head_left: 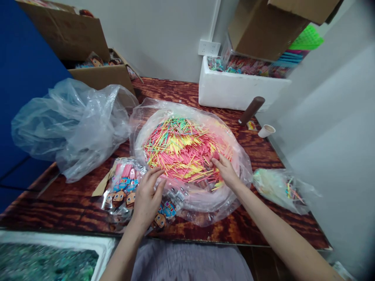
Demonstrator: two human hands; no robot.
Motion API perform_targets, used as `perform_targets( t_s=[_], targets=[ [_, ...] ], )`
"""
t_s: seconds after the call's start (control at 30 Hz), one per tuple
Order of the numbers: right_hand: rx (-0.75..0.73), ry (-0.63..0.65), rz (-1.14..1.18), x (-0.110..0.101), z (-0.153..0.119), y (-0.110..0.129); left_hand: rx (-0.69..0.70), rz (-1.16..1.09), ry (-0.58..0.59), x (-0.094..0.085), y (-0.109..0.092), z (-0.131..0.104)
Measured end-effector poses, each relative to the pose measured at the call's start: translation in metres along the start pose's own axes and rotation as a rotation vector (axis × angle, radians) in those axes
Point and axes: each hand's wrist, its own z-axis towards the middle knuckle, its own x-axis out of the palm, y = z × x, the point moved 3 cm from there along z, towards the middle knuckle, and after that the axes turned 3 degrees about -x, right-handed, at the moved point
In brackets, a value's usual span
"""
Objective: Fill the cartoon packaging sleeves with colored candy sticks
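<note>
A big clear plastic bag (pixel 234 195), rolled open on the table, holds a heap of thin pink, yellow and green sticks (pixel 190 150). Over the right side of the heap, my right hand (pixel 223 168) is closed on a small bundle of pink sticks (pixel 216 155). My left hand (pixel 150 195) is open at the bag's near left edge, its fingers apart, and nothing shows in it. Beneath and beside it lie clear printed packets (pixel 120 191) with a cartoon face, some with pink sticks showing inside. The hand hides part of these packets.
An empty-looking crumpled plastic bag (pixel 88 125) lies left, before an open cardboard box (pixel 102 76). At the back right stands a white foam box (pixel 240 89) of packets. A brown cylinder (pixel 251 111), paper cup (pixel 266 131) and small plastic bag (pixel 278 187) sit right.
</note>
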Motion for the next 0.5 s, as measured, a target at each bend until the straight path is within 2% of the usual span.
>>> perform_targets(
  t_s=[0.1, 0.2, 0.37, 0.5],
  targets=[
    [0.104, -0.039, 0.248, 0.011, -0.015, -0.004, 0.007, -0.059, 0.066, 0.015, -0.008, -0.003],
    [0.185, 0.014, 0.313, 0.026, -0.036, -0.012, 0.010, -0.115, 0.125, 0.030, -0.015, -0.006],
    [0.187, 0.074, 0.316, 0.038, -0.052, -0.015, 0.024, -0.233, 0.169, 0.062, -0.034, -0.003],
    [0.097, 0.075, 0.276, 0.038, -0.052, -0.012, 0.187, -0.246, 0.176, 0.097, -0.059, 0.000]
  ],
)
